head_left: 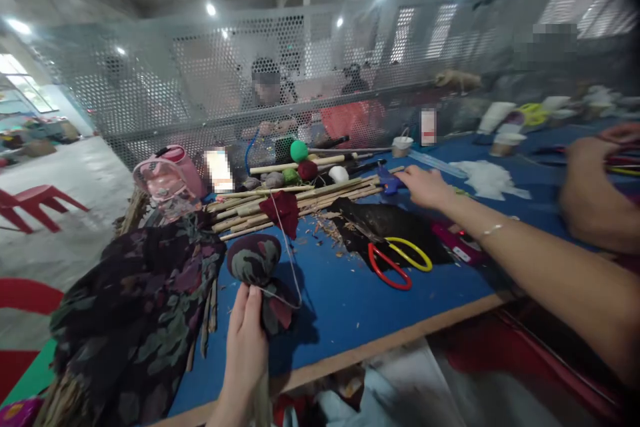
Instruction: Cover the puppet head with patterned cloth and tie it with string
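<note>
Left grip (pixel 247 327) against underside of patterned cloth ball (pixel 255 259)

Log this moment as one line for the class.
left hand: holds cloth-wrapped ball; right hand: at blue object; scissors: partly on black cloth

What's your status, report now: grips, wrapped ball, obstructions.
Left grip holds wrapped ball at its neck. Right grip at blue item, hold unclear. White string trails from ball. Scissors between grips, on black sheet.
</note>
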Demonstrator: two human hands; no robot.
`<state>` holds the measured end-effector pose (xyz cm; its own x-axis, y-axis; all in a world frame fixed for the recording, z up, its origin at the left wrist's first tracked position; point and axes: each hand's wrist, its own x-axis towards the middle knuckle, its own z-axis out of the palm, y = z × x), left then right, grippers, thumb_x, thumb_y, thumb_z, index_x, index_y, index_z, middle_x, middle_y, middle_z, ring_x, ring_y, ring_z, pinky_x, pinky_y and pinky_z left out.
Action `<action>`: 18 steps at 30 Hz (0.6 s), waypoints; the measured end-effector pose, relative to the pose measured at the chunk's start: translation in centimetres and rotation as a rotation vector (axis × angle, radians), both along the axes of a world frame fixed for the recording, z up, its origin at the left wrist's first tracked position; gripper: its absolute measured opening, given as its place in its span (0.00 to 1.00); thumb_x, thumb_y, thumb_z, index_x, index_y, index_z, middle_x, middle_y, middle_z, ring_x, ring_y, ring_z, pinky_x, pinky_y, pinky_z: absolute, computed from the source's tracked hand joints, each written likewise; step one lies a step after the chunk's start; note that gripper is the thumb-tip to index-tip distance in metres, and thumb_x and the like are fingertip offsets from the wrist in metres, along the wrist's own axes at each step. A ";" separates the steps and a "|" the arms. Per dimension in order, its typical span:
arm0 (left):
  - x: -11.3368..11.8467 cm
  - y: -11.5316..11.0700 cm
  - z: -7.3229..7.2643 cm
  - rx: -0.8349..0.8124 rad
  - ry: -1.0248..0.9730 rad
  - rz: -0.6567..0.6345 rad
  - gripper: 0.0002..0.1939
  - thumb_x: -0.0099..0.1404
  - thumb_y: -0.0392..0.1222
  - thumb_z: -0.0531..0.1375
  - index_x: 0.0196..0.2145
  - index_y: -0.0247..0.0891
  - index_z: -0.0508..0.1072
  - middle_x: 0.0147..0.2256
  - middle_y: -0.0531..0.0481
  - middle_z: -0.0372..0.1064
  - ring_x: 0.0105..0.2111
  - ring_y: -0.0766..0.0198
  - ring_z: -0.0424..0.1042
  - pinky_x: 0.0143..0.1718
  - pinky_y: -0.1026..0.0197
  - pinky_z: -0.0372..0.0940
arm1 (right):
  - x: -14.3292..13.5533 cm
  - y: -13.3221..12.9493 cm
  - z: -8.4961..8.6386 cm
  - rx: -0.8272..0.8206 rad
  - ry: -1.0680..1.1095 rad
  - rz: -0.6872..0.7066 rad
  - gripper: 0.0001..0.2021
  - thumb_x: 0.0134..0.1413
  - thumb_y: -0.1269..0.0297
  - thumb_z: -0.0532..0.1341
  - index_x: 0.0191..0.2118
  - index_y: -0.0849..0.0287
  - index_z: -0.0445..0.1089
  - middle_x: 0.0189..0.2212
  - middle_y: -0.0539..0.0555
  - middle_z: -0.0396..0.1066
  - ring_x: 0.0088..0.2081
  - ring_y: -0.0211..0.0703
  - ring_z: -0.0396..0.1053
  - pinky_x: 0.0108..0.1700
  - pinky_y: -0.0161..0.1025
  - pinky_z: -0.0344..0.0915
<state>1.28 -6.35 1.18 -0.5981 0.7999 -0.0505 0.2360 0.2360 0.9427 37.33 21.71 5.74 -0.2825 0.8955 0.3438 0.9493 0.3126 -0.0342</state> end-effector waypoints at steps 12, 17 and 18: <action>1.6 0.3 1.3 0.155 -0.075 -0.165 0.19 0.66 0.49 0.48 0.46 0.35 0.69 0.42 0.44 0.71 0.42 0.59 0.68 0.45 0.60 0.61 | -19.1 -16.3 -1.3 -0.675 0.664 0.873 0.44 0.48 0.52 0.61 0.64 0.61 0.38 0.45 0.58 0.67 0.43 0.43 0.68 0.42 0.39 0.65; 0.4 -0.6 1.3 0.163 -0.077 -0.124 0.18 0.66 0.48 0.49 0.46 0.37 0.68 0.45 0.44 0.70 0.45 0.58 0.66 0.47 0.60 0.58 | -18.7 -19.9 0.3 -0.851 0.562 0.786 0.16 0.48 0.52 0.62 0.34 0.61 0.65 0.17 0.42 0.49 0.20 0.30 0.48 0.22 0.30 0.47; 0.3 -0.7 1.3 0.174 -0.081 -0.155 0.18 0.66 0.48 0.49 0.46 0.37 0.68 0.45 0.44 0.69 0.45 0.58 0.66 0.48 0.60 0.58 | -18.3 -20.2 0.9 -0.804 0.593 0.767 0.17 0.49 0.51 0.60 0.23 0.60 0.60 0.17 0.42 0.46 0.20 0.30 0.45 0.22 0.31 0.45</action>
<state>1.60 -7.05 2.49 -0.4667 0.8828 0.0531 0.1791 0.0355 0.9832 19.02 1.55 6.68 -0.8109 0.5844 0.0307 0.3062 0.4684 -0.8288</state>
